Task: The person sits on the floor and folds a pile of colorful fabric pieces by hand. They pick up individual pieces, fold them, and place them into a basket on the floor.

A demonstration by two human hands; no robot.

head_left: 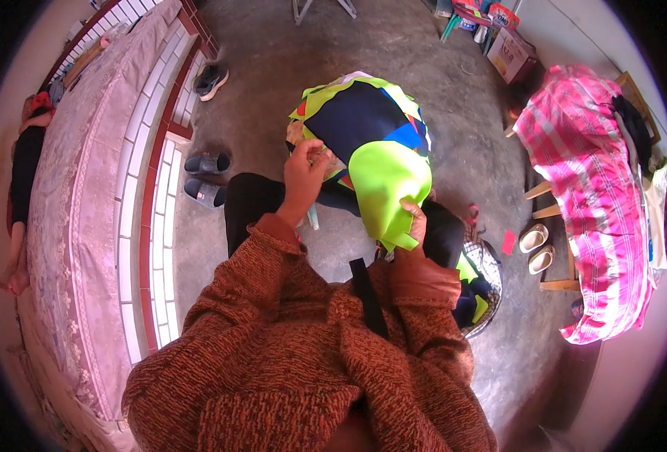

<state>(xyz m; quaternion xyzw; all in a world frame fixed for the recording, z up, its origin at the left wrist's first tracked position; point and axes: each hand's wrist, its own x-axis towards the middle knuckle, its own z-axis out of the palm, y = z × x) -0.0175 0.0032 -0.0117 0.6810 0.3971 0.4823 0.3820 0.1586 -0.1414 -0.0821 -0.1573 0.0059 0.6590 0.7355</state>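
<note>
In front of my knees is a pile of cut fabric pieces [356, 117], navy with neon yellow-green, blue and orange edges showing. My right hand [415, 224] grips the lower edge of a neon yellow-green fabric piece [388, 177], thumb on top. That piece has a rounded upper end and lies partly over the pile. My left hand [305, 175] is raised beside the pile's near left side, thumb and fingertips pinched together. Whatever is between those fingertips is too small to make out.
By my right knee stands a patterned basket [486, 282] with more navy and neon pieces. Slippers [205, 177] and a dark shoe [211, 81] lie left, near a tiled bed platform [149, 203] where a person [26, 166] lies. At right, a pink plaid cloth [582, 181] covers wooden furniture near pale shoes [537, 247].
</note>
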